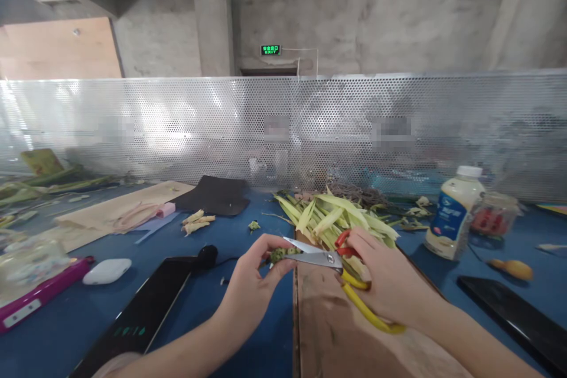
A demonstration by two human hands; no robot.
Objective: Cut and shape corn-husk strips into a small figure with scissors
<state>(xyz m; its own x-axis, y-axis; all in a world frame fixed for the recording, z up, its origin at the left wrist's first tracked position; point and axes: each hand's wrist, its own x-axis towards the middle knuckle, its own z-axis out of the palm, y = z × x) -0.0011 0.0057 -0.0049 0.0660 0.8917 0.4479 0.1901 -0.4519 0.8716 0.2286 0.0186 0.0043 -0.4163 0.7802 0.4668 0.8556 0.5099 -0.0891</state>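
Between the thumb and fingers of my left hand [261,269] is a small knobbly green plant piece [283,254]. My right hand [385,271] is wrapped round the handles of a pair of scissors [325,258], one loop red and the other yellow. Their blades are parted and point left, with the tips right at the green piece; whether they touch it I cannot tell. A pile of pale green corn husks [332,215] lies just beyond the scissors. Another small green bit [254,226] rests on the blue table, left of the husks.
Below my hands lies a brown cardboard sheet [328,325]. To the right stand a milk bottle [454,212], a clear tub [495,214] and a black phone [509,313]. Leftward are another phone [150,301], a white earphone case [107,271] and black paper [217,195]. A perforated metal screen [199,130] closes the back.
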